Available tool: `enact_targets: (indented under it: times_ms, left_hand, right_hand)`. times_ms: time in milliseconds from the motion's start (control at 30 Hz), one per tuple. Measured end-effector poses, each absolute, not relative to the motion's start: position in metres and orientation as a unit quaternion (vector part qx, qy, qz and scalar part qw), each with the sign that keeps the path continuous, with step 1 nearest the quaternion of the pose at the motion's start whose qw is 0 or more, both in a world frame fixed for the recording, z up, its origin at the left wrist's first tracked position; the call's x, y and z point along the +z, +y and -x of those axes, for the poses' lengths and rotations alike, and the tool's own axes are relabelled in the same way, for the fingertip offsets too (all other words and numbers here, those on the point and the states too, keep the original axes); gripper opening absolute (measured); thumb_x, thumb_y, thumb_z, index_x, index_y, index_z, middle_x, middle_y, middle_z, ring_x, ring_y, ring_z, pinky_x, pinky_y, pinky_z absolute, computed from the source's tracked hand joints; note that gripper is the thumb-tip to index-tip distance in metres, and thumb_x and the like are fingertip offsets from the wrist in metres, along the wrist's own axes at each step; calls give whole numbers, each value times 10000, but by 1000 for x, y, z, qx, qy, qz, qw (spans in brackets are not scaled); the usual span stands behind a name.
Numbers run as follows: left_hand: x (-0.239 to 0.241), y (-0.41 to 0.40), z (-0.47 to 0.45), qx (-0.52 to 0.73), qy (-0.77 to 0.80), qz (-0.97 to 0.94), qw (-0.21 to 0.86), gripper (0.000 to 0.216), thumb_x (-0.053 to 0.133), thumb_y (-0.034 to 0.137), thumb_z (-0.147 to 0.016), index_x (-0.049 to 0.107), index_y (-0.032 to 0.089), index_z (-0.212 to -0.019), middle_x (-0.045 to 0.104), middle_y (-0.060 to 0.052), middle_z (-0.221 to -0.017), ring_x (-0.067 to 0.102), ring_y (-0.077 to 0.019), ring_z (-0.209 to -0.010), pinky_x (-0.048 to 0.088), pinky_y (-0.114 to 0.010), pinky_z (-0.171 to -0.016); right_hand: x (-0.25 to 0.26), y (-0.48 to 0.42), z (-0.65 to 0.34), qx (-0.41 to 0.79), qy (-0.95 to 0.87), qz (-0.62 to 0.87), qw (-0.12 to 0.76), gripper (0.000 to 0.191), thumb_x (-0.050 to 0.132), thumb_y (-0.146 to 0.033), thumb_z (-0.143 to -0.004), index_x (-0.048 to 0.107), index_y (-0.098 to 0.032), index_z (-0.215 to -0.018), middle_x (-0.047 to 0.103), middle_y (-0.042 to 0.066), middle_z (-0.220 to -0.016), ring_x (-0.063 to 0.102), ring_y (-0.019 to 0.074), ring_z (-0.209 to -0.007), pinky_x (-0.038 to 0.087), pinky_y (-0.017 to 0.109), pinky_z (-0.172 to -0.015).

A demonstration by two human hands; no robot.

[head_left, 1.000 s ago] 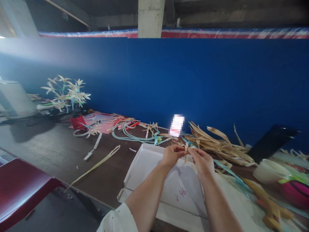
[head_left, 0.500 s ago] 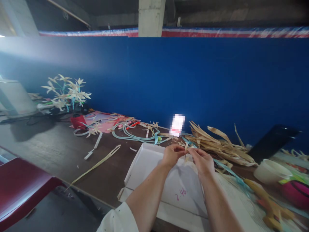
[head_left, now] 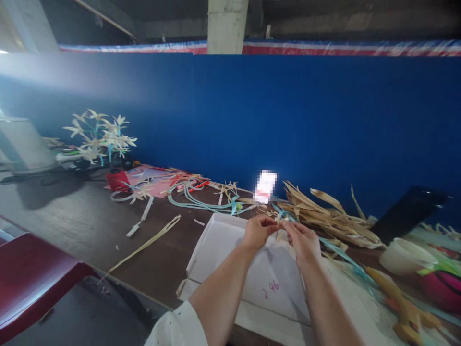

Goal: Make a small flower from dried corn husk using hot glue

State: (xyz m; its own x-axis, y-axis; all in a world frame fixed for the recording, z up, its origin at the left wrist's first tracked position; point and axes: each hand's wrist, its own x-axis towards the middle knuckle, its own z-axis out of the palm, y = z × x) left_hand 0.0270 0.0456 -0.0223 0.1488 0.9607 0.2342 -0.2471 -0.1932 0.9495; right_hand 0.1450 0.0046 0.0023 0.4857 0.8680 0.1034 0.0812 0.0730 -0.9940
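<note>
Over an open white cardboard box (head_left: 252, 288) with pink handwriting, both hands meet fingertip to fingertip. My left hand (head_left: 260, 231) pinches a small pale husk flower piece (head_left: 279, 235), mostly hidden behind the fingers. From the other side, my right hand (head_left: 303, 240) has thumb and fingers closed on the same piece. Pale tips of it show above and below the fingertips. Just beyond the hands lies a heap of dried corn husks (head_left: 324, 214), with light blue ribbon (head_left: 342, 254) beside it.
A phone with a blurred screen (head_left: 265, 186) leans on the blue partition (head_left: 324, 120). Coiled pale tubing (head_left: 176, 197), a husk-flower arrangement (head_left: 104, 137) and a red pot (head_left: 117, 180) are leftward. On the right are a white bowl (head_left: 406, 255) and a yellow glue gun (head_left: 403, 300).
The fingers have shifted very slightly around the husk flower piece, and less of its pale top shows. Both hands stay in nearly the same place; the view has moved a little.
</note>
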Motion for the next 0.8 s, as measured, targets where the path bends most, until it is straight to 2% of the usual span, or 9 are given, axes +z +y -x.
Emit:
enact_targets:
  times_ms: [333,633,800]
  left_hand:
    - [-21,44,-26,553,341,-546,529,239,768,309,-601,678,131,-734,648,-18,-685,544,-109,-628,421,-228,-621]
    - [-17,41,-25,551,347,-548,525,214,755,291,-600,671,131,-715,628,-8,-652,524,-103,-604,401,-224,-601]
    - [-17,41,-25,549,355,-547,524,217,756,295,-598,669,133,-712,617,-2,-639,505,-96,-588,388,-220,-587]
  right_hand:
    - [-2,7,-148,274,-430,617,599,452,705,-567,-585,730,-140,-733,487,-24,-446,428,117,-410,316,248,-407]
    - [15,-4,-144,205,-469,665,544,356,678,-465,-663,753,-139,-784,597,5,-544,534,160,-552,380,239,-513]
    - [11,-1,-146,209,-463,666,547,397,678,-492,-665,756,-139,-829,606,5,-556,537,158,-552,384,235,-512]
